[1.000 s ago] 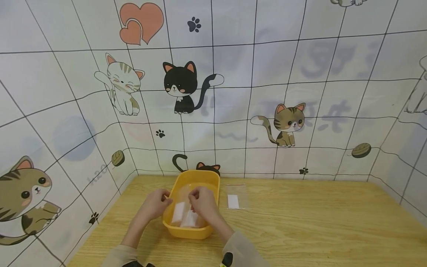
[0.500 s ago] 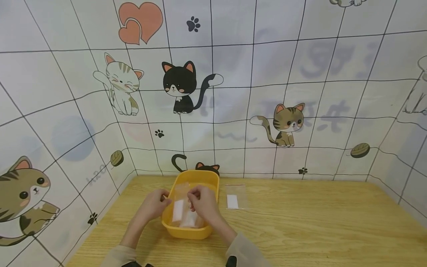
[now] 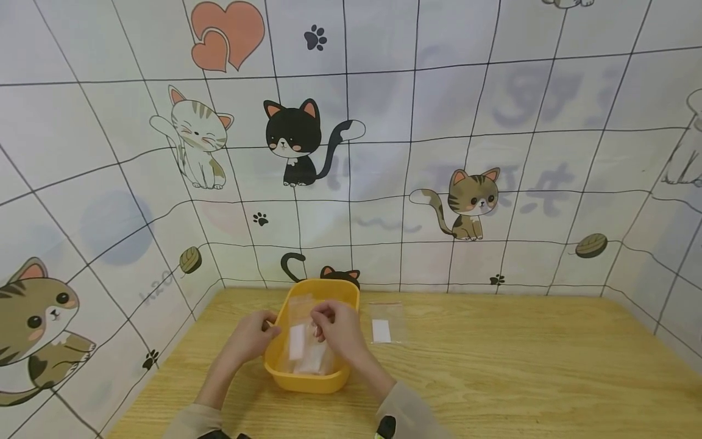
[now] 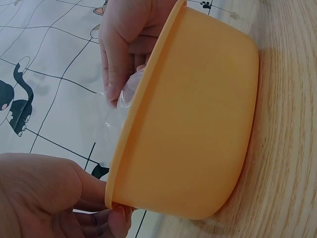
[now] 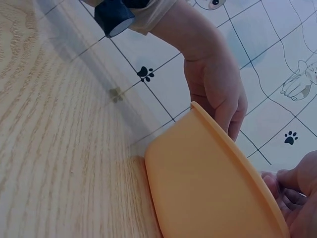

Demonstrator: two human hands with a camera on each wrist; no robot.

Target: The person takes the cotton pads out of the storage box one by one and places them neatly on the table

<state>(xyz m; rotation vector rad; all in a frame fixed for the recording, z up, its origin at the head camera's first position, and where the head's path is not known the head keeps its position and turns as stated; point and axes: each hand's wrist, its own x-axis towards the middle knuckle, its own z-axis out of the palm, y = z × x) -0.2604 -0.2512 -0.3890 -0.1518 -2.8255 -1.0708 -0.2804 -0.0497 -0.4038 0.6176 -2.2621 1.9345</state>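
A yellow plastic basin (image 3: 309, 383) stands on the table, with several clear zip bags inside that have white labels or contents. My left hand (image 3: 253, 335) grips its left rim, thumb and fingers on either side of the edge, as the left wrist view (image 4: 47, 191) also shows. Over the basin, my right hand (image 3: 339, 329) pinches a clear plastic bag (image 3: 300, 312) between thumb and fingertips. That bag has a white patch (image 3: 297, 341) and is raised toward the rim; in the left wrist view its crinkled film (image 4: 115, 119) shows above the edge.
Right of the basin a clear zip bag (image 3: 396, 323) with a white rectangle lies flat on the wooden table (image 3: 493, 366). Behind stands a white wall covering (image 3: 384, 183) with a grid and cartoon cats, close to the basin's far end.
The right hand has risen slightly, and the pinched bag has come up and away from the others in the basin. The left hand keeps its grip on the rim.
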